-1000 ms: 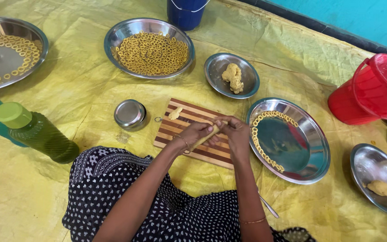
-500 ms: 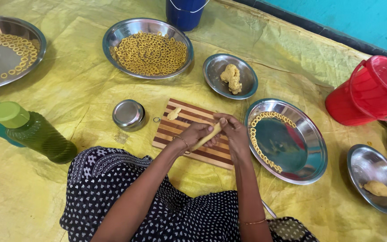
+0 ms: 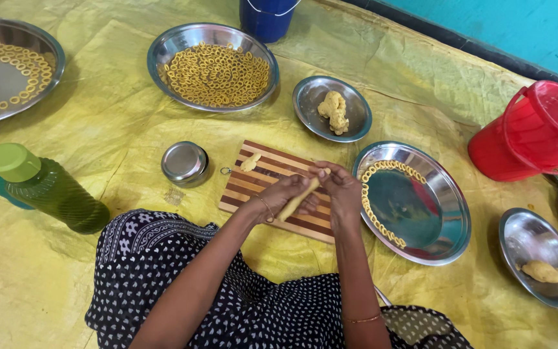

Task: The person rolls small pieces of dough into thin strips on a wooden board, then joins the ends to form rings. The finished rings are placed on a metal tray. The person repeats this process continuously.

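Head view of a person seated on a yellow plastic sheet spread over the floor. At 10 o'clock, a wide steel tray carries dough rings around its rim. At 9 o'clock, a green bottle with a light-green cap lies tilted on the sheet. A small lidded steel tin stands just left of the striped wooden board, which occupies the centre. At 11 o'clock, a large steel bowl is filled with yellow dough rings; a blue bucket stands at 12 o'clock. Over the board, the left hand and the right hand meet around a short roll of yellow dough: the left fingers are curled closed beneath its lower end, the right fingers pinch its upper end. A small scrap of dough rests on the board's far left corner. A steel dish at 1 o'clock holds a lump of dough. Just right of the board, a steel plate bears a curved row of rings along its left rim. A red bucket lies tipped at 2 o'clock. At 4 o'clock, a small steel bowl holds another dough lump.
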